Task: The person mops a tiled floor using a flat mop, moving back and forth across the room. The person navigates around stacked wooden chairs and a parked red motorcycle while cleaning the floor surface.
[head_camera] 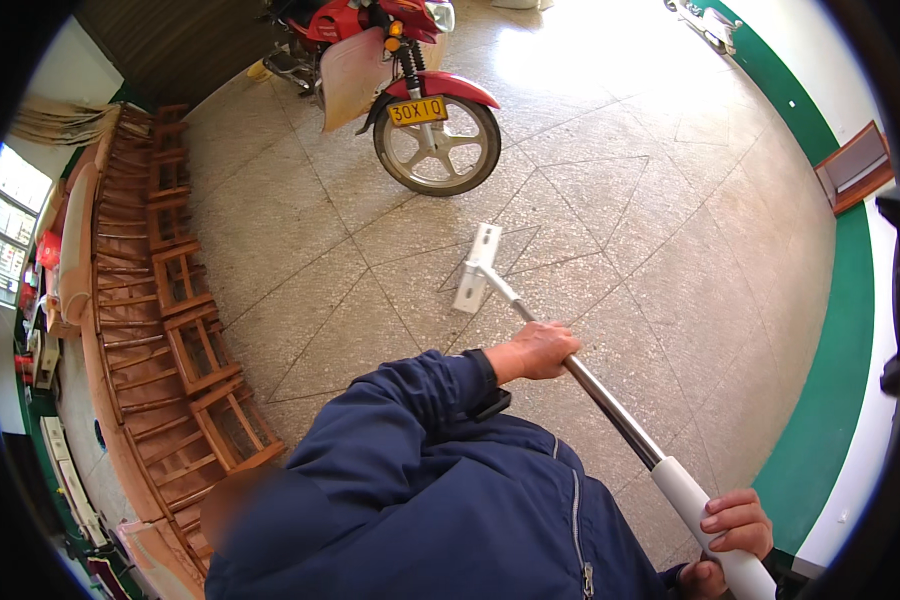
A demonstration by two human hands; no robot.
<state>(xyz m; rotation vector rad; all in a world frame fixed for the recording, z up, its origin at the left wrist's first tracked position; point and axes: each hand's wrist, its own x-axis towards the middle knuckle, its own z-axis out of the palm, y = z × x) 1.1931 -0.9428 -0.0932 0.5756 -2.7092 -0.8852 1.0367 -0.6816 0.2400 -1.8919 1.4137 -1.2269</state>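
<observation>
A flat-headed mop [478,268] with a white head and a metal pole reaches diagonally over the speckled tiled floor [547,420]. My left hand [546,349] grips the metal pole a short way above the head, its arm in a dark blue sleeve with a black band at the wrist. Around the thick white grip of the pole, at the lower right, my right hand [739,525] is closed, fingers on top and thumb beneath. The head's underside is hidden, so I cannot tell whether a pad is fitted.
A red motorcycle [439,142] stands beyond the mop head. Wooden slatted furniture and stools [187,277] line the left side. On the right runs a green-and-white wall [832,330] with a wood-framed opening [855,169]. A white scooter [712,28] is at the far upper right.
</observation>
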